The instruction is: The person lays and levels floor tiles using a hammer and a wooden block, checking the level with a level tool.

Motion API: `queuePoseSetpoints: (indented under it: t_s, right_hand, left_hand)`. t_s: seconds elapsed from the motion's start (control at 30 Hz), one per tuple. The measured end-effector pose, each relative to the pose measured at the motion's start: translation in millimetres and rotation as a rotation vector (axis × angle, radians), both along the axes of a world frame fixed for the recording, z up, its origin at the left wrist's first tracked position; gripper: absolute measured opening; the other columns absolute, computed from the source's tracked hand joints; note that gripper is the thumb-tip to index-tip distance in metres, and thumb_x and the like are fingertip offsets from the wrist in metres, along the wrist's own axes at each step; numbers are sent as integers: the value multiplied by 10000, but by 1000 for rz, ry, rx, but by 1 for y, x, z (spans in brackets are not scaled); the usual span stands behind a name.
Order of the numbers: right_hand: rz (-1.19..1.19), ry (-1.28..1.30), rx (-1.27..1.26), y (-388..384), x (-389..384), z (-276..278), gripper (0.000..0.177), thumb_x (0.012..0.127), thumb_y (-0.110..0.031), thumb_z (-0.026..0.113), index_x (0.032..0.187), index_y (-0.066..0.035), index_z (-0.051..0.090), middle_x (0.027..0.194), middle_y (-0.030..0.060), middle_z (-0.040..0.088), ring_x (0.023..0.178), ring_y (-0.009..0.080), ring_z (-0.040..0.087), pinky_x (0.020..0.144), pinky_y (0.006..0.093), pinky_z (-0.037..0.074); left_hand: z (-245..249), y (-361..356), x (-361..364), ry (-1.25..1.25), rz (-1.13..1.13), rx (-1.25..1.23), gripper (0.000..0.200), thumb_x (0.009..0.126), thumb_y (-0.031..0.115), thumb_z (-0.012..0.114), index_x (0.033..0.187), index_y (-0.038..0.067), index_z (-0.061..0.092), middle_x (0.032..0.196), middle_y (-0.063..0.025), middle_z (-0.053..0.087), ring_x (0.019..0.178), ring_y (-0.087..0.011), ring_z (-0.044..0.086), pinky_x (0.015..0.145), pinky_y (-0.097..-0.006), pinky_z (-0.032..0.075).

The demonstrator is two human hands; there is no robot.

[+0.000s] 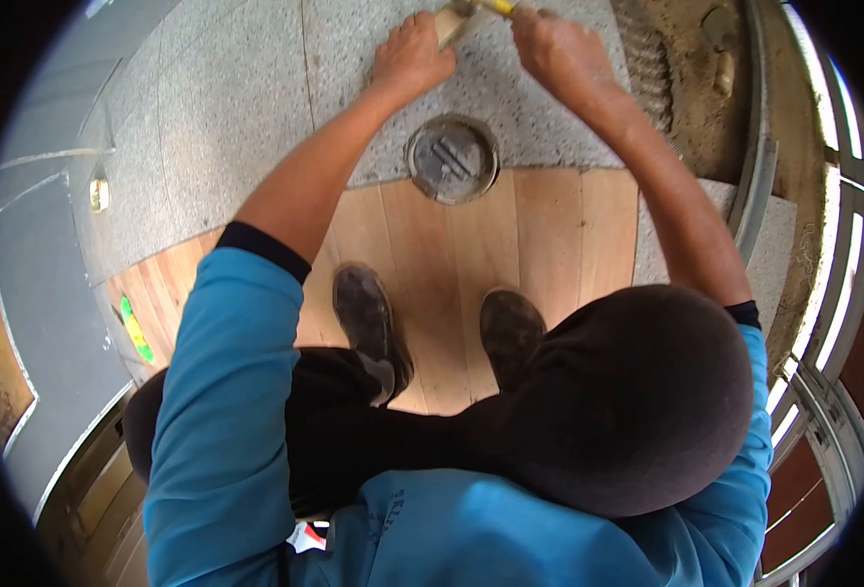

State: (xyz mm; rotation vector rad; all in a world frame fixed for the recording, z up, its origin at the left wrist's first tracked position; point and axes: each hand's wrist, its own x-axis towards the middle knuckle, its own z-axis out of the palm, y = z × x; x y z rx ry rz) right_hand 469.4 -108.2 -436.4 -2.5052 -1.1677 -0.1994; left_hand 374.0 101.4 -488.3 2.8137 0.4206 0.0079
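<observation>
My left hand (pixel 412 57), at the top of the view, is closed round a pale wooden block (pixel 449 26) over the speckled tiles (pixel 246 88). To its right, my right hand (pixel 561 51) grips the yellow handle of a hammer (pixel 499 7). The hammer's dark head overlaps the block's upper end, close to the top edge of the view. Below both hands, a round metal cover (pixel 452 158) is set in the floor where the tiles meet wood-look planks (pixel 549 225).
My shoes (pixel 363 303) stand on the planks below the cover. Bare ridged mortar and dirt (pixel 682 73) lie right of the tiles, along a metal rail (pixel 757 186). A green and yellow level (pixel 136 329) lies at left. A small pale object (pixel 98 195) sits on the left-hand tiles.
</observation>
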Motion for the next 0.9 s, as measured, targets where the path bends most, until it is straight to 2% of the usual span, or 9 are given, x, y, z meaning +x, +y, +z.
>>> queuePoseSetpoints:
  t_s: [0.1,0.2,0.3,0.6,0.7,0.9]
  right_hand:
    - [9,-12,24,-1,-1,-9,136,971,-165,541,918,-78,630,792,189,680,682,394,693,622,535,555]
    - [36,-53,49,-1,1,-14,134,970,-164,541,909,-81,625,768,185,676,658,405,681,603,541,548]
    - [43,-81,71,0,3,-19,142,971,-179,547,913,-84,636,763,186,675,653,410,676,594,542,543]
    - [35,-70,147,4,0,-11,171,983,-183,525,922,-78,645,765,193,679,674,415,686,602,547,544]
    - [9,-62,57,6,1,-14,177,986,-188,524,918,-73,641,775,197,680,673,418,683,601,547,545]
    - [46,-78,92,8,6,-24,173,984,-187,533,905,-69,633,764,191,678,649,421,674,587,537,546]
  left_hand:
    - [4,2,2,2,49,-205,659,849,357,740,1326,-37,513,1314,-329,582,1235,-479,572,1010,-587,473]
    - [14,-12,-2,-80,73,-104,330,852,153,601,1143,2,567,1101,-270,666,1030,-467,648,897,-547,517]
    - [15,-11,-1,-50,67,-77,391,856,195,636,1189,2,565,1157,-272,658,1085,-461,639,920,-554,512]
    - [12,-14,-4,-84,71,-96,395,863,190,611,1212,10,570,1155,-268,660,1105,-470,624,940,-559,491]
    - [16,-14,-3,-50,91,-120,394,860,182,613,1215,18,573,1151,-267,662,1113,-466,621,940,-559,488]
    - [18,-16,-4,-57,107,-131,406,864,174,627,1237,20,583,1167,-269,662,1118,-463,622,949,-557,490]
